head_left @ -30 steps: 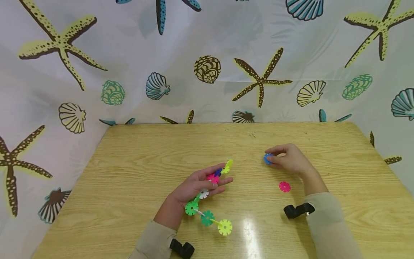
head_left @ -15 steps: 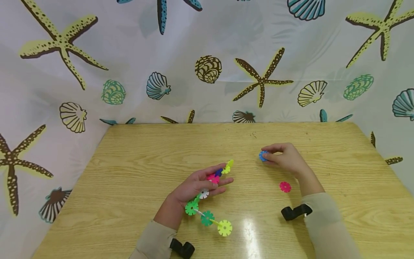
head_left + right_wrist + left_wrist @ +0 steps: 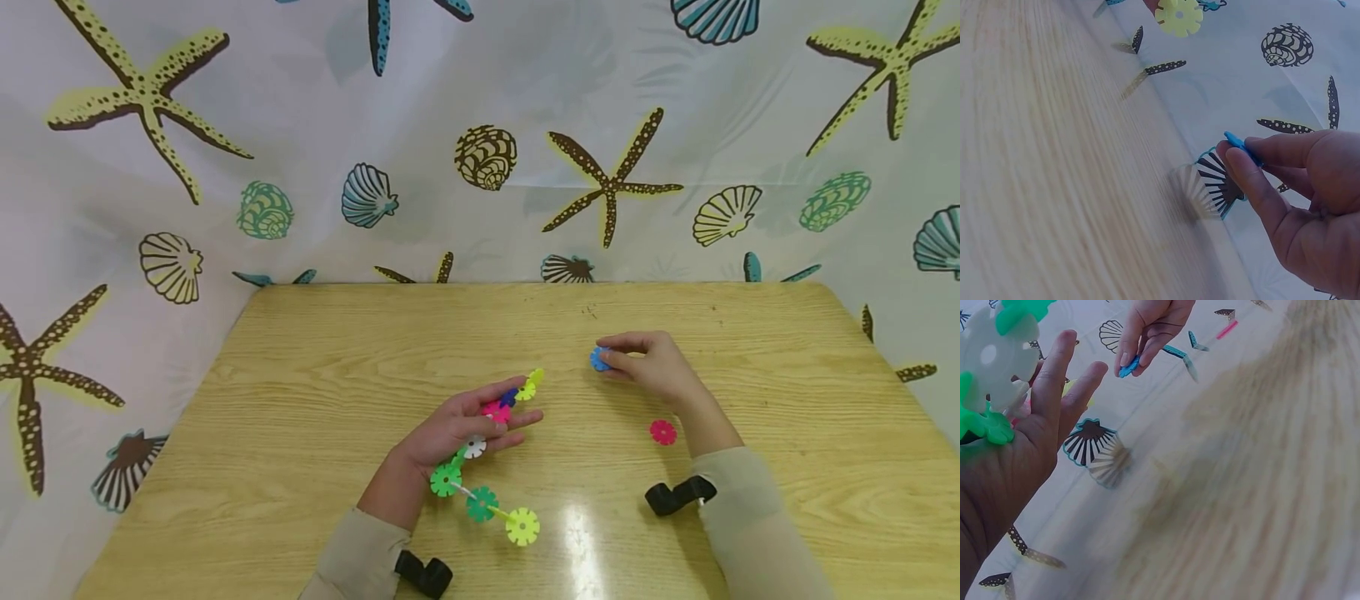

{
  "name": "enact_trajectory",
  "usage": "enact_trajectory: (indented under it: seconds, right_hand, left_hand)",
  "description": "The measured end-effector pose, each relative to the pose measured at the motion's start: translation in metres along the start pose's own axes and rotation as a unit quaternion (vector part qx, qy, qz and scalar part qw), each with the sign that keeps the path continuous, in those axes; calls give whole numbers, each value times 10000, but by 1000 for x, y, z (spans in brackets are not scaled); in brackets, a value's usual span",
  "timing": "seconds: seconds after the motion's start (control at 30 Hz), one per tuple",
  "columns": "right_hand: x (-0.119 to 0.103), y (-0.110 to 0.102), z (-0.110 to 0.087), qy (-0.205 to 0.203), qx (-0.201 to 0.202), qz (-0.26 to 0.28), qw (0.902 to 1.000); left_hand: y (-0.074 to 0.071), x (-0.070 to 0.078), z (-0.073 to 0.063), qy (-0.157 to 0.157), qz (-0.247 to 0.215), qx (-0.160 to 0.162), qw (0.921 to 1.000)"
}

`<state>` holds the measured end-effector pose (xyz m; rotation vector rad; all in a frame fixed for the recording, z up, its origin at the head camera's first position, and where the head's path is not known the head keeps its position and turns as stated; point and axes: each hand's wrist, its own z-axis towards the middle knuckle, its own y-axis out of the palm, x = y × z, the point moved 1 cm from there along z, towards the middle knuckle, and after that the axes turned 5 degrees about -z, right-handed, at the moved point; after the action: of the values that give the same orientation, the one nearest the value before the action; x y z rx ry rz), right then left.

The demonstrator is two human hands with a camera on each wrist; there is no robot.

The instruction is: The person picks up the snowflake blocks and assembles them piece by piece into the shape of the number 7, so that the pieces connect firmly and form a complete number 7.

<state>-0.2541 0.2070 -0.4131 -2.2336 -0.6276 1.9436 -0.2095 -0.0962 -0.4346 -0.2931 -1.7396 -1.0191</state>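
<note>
A chain of notched plastic discs runs across my left hand [image 3: 457,429], held between thumb and fingers. In the head view its far end has a yellow disc [image 3: 528,390], then dark blue, pink and white ones. Below the palm hang a bright green disc [image 3: 446,480], a teal disc [image 3: 482,504] and another yellow disc [image 3: 522,527]. My right hand [image 3: 652,367] pinches a single blue disc [image 3: 599,359] by its edge, apart from the chain. The right wrist view shows that blue disc [image 3: 1242,147] between thumb and index finger.
One pink disc [image 3: 663,432] lies on the wooden table [image 3: 337,350], near the right wrist. A white cloth [image 3: 420,100] printed with shells and starfish stands behind the table and at both sides.
My right hand has moved left, toward the chain, with the blue disc in its pinch. The left hand and its chain have stayed nearly still.
</note>
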Motion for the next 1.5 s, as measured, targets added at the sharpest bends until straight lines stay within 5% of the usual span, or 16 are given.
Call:
enact_trajectory:
  seconds: [1.5]
  right_hand:
    - [-12,38,2,-122,-334,639,9973]
  left_hand:
    - [2,-1,2,-56,17,-182,9998]
